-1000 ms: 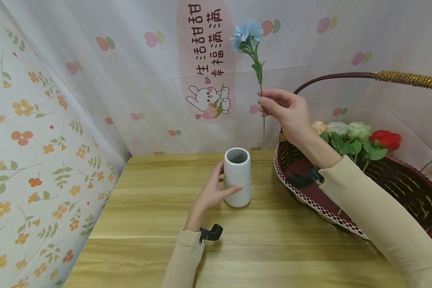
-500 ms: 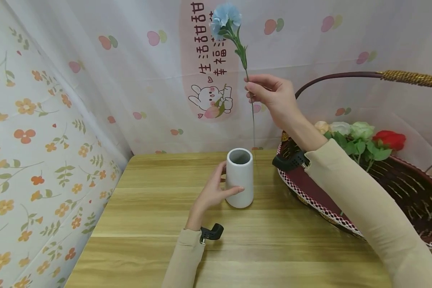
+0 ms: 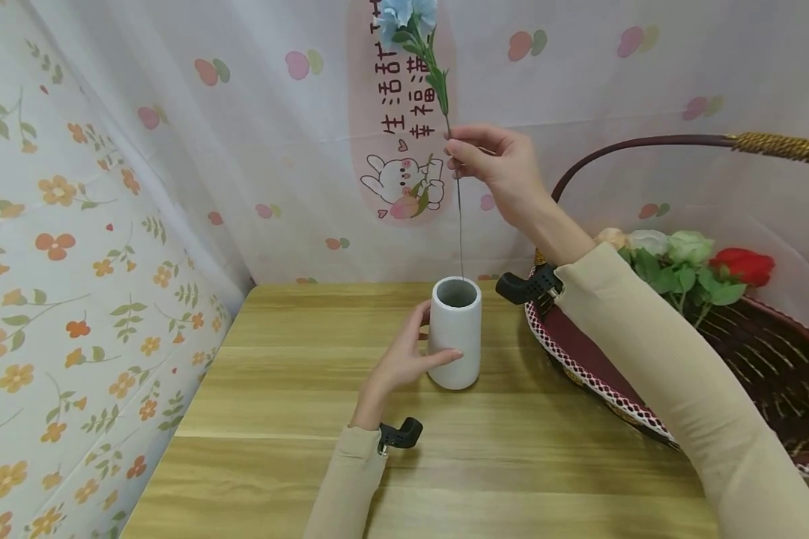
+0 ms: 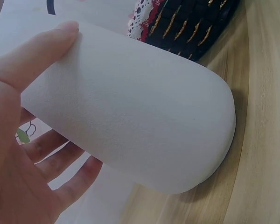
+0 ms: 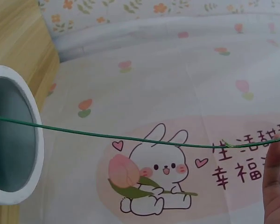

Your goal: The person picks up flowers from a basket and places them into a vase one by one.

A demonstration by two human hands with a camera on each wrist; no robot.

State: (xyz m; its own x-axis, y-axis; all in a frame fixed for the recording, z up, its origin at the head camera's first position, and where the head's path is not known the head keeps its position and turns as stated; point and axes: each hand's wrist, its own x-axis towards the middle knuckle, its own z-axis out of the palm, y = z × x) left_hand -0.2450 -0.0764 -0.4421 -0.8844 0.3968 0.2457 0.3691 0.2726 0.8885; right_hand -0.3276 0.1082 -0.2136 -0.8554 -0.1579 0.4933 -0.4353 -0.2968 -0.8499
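Observation:
A white vase [image 3: 455, 333] stands on the wooden table [image 3: 485, 449] and fills the left wrist view as the vase [image 4: 135, 126]. My left hand [image 3: 404, 359] grips its side, thumb [image 4: 35, 53] in front and fingers behind. My right hand [image 3: 492, 165] pinches the thin green stem [image 3: 460, 224] of a blue artificial flower [image 3: 404, 13], held upright above the vase. The stem's lower tip hangs at the vase mouth. In the right wrist view the stem [image 5: 130, 138] runs across to the vase opening [image 5: 11, 140].
A dark wicker basket [image 3: 748, 374] with a tall arched handle [image 3: 654, 142] sits on the right side of the table. In it lie white, green and red flowers [image 3: 688, 258]. Patterned curtains close in the back and left sides.
My right hand has carried the blue flower leftward and upward, from beside the basket to directly over the vase. My left hand has kept its hold on the vase.

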